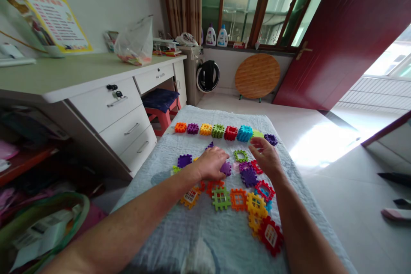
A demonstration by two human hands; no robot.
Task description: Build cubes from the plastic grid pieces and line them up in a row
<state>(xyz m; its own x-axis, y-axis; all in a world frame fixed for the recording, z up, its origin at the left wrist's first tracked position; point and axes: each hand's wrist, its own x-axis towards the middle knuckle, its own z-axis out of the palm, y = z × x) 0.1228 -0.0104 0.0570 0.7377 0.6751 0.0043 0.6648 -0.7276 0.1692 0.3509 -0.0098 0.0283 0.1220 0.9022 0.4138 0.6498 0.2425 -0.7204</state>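
Note:
My left hand [212, 164] reaches over the middle of the loose plastic building pieces, fingers stretched out. Beside its fingertips lies a purple piece [226, 168]; whether they touch is unclear. My right hand [266, 158] is raised by the right end of a row of stacked pieces, thumb and fingers apart. Its fingertips are just in front of a light green stack [257, 133], partly hidden. A dark purple stack [271, 139] ends the row, and a blue stack [245, 133] stands to the left. Between my hands lies a green square frame [240, 156].
Loose pieces lie nearer me, among them a green window piece [221, 199] and a red one [270, 235]. A pale blue cloth [180, 239] covers the table. A white desk [118, 107] stands left, a washing machine [194, 68] behind, a red door [334, 30] right.

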